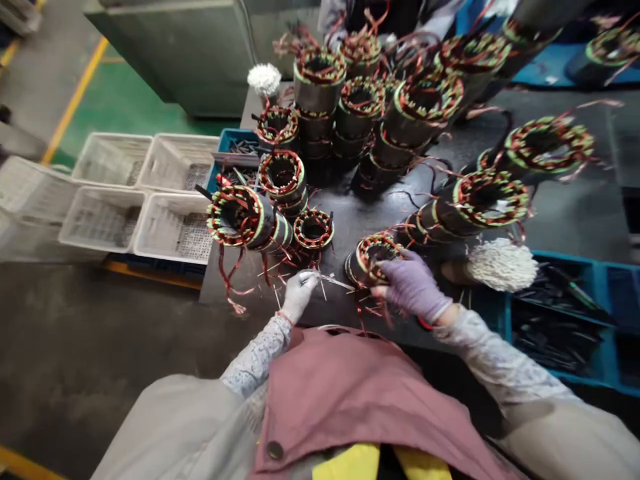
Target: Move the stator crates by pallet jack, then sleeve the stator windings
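My left hand (299, 293), in a white glove, is closed around a slim, shiny metal tool (336, 282). Its tip points right, toward the lower edge of a small motor stator (354, 268); whether it touches is too blurred to tell. My right hand (413, 285), in a purple glove, grips that stator from the right, fingers over the upper rim and thumb at the near side. Red copper windings ring the stator's top, and loose red leads (367, 310) hang at its front. Beside my left hand stands another small stator (313, 230).
Stacked stators (320, 80) crowd the back of the dark table (345, 213); taller stacks (490, 200) lean at right. Bundles of white sleeves (503, 265) and blue bins (555, 360) of black pieces stand right. White baskets (173, 227) sit left. A co-worker's sleeve (333, 17) shows opposite.
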Tool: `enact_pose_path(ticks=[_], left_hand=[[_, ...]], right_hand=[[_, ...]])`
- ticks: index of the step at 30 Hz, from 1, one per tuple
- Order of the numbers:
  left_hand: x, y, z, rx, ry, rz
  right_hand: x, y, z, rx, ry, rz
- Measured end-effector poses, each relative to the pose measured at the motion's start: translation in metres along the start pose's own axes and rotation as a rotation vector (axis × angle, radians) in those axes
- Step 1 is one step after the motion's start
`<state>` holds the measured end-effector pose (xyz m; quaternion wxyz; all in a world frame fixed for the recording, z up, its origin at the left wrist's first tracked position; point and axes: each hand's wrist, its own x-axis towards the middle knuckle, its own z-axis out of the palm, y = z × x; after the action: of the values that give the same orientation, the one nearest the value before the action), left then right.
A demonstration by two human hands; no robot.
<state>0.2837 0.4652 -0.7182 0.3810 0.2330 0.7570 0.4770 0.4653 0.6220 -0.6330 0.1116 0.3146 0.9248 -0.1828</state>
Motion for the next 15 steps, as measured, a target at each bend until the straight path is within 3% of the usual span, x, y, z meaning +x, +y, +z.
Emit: enact_pose_path(ticks=[3, 6, 11, 15], left_hand=[[0.001, -0.001, -0.002, -0.02, -0.049, -0.008], [0.0, 0.004, -0.002, -0.018, -0.115, -0.009], [0.001, 0.004, -0.007, 0.031, -0.11, -0.05], [-0.001, -0.001, -0.011, 0.065, -0.098, -0.09]], right_hand=[[0.014, -0.012, -0.028, 0.117, 0.109, 0.033], [0.044, -0.04, -0.039, 0.02, 0.196, -0.03], [0.11, -0.075, -0.022, -0.163, 0.063, -0.246], [0.129, -0.091, -0.011, -0.218, 0.009, -0.288]])
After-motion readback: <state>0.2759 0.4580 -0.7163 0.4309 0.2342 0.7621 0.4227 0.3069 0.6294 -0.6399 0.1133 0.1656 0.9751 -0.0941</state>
